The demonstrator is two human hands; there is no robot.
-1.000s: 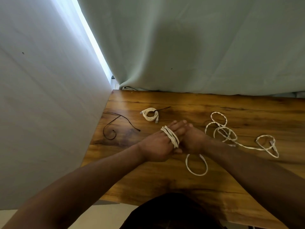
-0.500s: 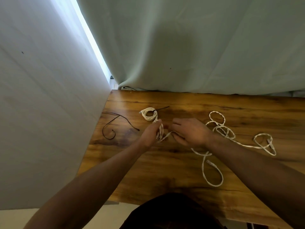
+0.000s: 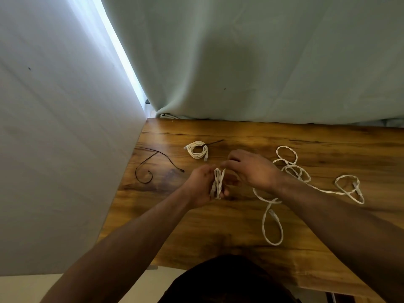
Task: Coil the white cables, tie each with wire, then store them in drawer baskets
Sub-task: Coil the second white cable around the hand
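My left hand (image 3: 202,184) grips a small coil of white cable (image 3: 218,182) above the middle of the wooden table (image 3: 229,224). My right hand (image 3: 251,169) pinches the top of that coil, its fingers curled over it. The cable's loose tail (image 3: 272,224) trails from under my right wrist in a loop on the table, its plug lying inside the loop. A finished white coil (image 3: 197,149), tied with dark wire, lies at the back left. Another loose white cable (image 3: 306,171) sprawls at the right.
A loose black wire (image 3: 150,165) curls on the table's left side near the white wall (image 3: 54,149). A pale green curtain (image 3: 262,62) hangs behind the table's far edge. My dark clothing (image 3: 225,281) shows at the bottom of the view.
The coil has come off my left fingers and now sits gripped in my left hand. My right hand lifted from beside it to pinch its top. The loose tail slid right.
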